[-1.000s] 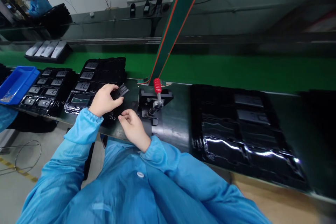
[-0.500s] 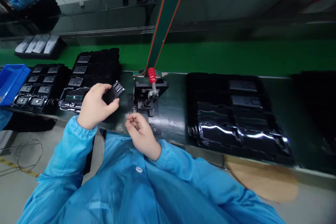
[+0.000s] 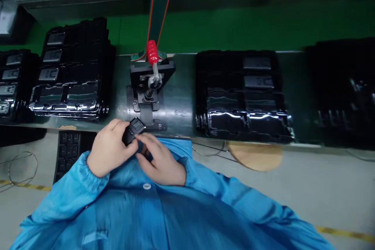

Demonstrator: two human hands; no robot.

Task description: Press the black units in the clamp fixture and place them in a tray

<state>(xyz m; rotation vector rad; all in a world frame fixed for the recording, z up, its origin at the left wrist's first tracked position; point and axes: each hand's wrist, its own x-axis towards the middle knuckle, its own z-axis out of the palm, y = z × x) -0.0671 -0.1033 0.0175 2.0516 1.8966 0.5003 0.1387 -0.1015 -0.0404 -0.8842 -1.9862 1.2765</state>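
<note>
My left hand [image 3: 109, 148] grips a small black rectangular plastic part [image 3: 134, 128] between thumb and fingers, just in front of the bench edge. Slots and raised detail show on its upper face. Close against its lower right edge is my right hand [image 3: 162, 160], fingers curled, the index fingertip at the part. Whatever the curled fingers may hold is hidden. Beyond both hands stands a toggle clamp fixture [image 3: 152, 82] with a red handle [image 3: 152, 52], bolted on a dark base plate [image 3: 155, 125].
Left of the fixture lies a stack of black trays [image 3: 82, 62] with several grey-black parts in it; another tray stack [image 3: 11, 86] is farther left. On the right sits a black tray stack [image 3: 225, 97] with two parts. A green post [image 3: 161, 4] rises behind the clamp. Below is a round wooden stool [image 3: 254, 156].
My left hand has brought the black part down and right, toward my body. My right hand has met it there, index finger at its edge. The view has tilted down and shifted right.
</note>
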